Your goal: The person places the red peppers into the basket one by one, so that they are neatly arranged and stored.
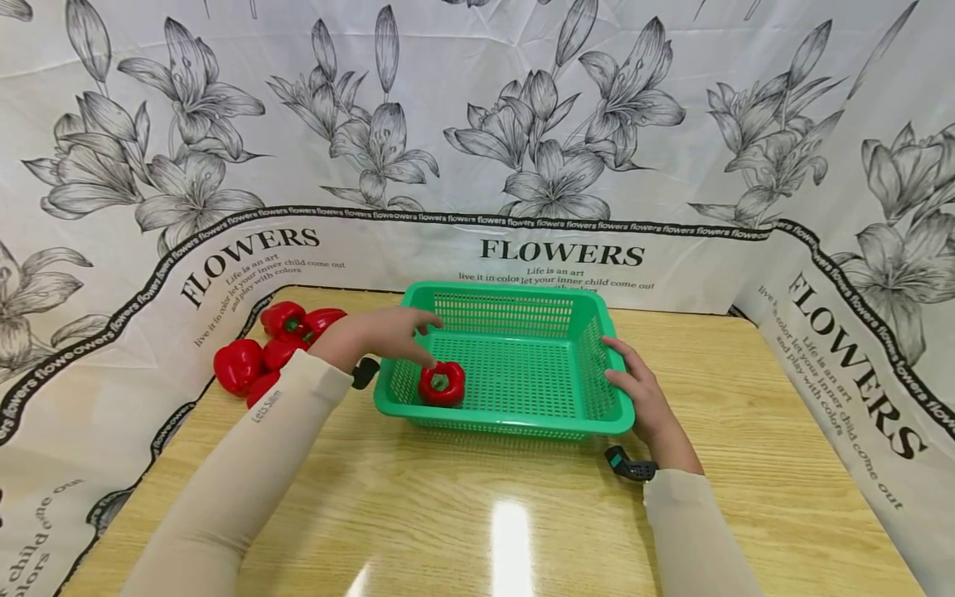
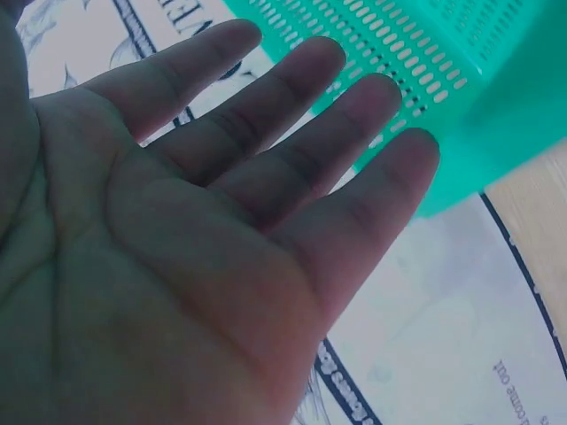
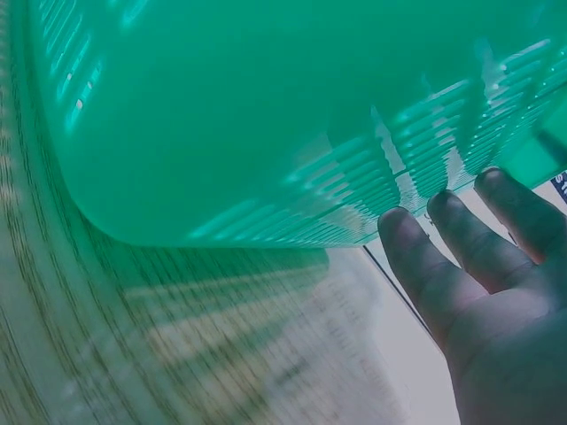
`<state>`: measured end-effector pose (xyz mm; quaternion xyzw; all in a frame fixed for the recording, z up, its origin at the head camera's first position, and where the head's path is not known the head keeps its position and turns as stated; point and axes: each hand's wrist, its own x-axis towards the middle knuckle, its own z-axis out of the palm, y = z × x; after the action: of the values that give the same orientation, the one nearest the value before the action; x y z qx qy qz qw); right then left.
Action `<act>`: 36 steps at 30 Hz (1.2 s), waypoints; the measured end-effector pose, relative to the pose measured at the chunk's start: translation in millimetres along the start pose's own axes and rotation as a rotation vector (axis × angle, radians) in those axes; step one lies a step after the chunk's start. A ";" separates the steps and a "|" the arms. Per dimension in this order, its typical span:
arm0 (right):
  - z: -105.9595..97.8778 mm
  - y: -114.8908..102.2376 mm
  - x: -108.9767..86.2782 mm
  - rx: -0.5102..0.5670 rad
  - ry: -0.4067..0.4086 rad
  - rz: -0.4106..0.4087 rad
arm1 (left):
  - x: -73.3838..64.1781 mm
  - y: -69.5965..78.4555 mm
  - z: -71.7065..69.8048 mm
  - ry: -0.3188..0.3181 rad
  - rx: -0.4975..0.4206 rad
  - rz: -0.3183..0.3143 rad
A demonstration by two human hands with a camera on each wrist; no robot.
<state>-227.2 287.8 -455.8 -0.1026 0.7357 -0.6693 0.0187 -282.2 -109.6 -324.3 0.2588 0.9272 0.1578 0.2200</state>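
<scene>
A person's two arms in pale sleeves reach over a wood-grain surface (image 1: pixel 418 506), where one green plastic basket (image 1: pixel 537 426) with slotted walls stands upright. One red pepper (image 1: pixel 442 386) sits inside it, in the near left corner, its hollow stem end facing up. At least five more red peppers (image 1: pixel 282 352) are heaped on the surface to the left of the basket, partly behind the left arm, so the exact count is unclear.

The left hand (image 1: pixel 395 330) is over the basket's left side, just above the single pepper; its grip is released. The head view does not settle whether its lowest fingertip touches that pepper. The right hand (image 1: pixel 647 396) has its grip on the basket's right rim.

One small black device is at each wrist. Behind everything hangs white cloth (image 1: pixel 477 50) with grey line-drawn lilies and the large word FLOWERS printed three times.

Peppers show only in the head view. The left wrist view adds the bare palm and four extended fingers, spread slightly apart, with the basket's slotted wall beyond them. The right wrist view adds the basket's outer side from low down, with three fingertips at the slotted wall, below the rim.
</scene>
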 end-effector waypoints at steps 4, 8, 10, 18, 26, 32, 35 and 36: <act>0.8 1.5 -0.9 0.004 0.003 0.001 | -7.8 -7.9 -3.4 0.019 -0.030 0.013; 2.0 3.3 -2.0 0.005 0.001 0.004 | -15.2 -17.0 -6.0 0.035 -0.053 0.003; 2.6 3.9 -2.0 0.008 0.002 0.005 | -18.5 -22.0 -7.4 0.042 -0.060 -0.009; 3.4 2.6 -0.6 0.006 0.003 -0.005 | -27.2 -39.7 -10.0 0.090 -0.096 -0.045; 3.4 0.8 -0.2 0.005 0.011 0.010 | -31.0 -55.1 -9.7 0.144 -0.075 -0.079; 2.6 0.4 0.7 0.013 0.013 0.010 | -33.9 -62.5 -10.1 0.175 -0.029 -0.100; 1.5 1.0 0.5 0.012 0.009 0.006 | -35.9 -66.7 -8.7 0.170 -0.004 -0.106; 1.2 1.2 0.4 0.014 0.007 0.003 | -36.6 -68.6 -7.8 0.169 0.005 -0.109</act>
<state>-227.5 286.7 -457.0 -0.0991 0.7313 -0.6746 0.0178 -286.1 -187.1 -333.6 0.1944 0.9555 0.1647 0.1487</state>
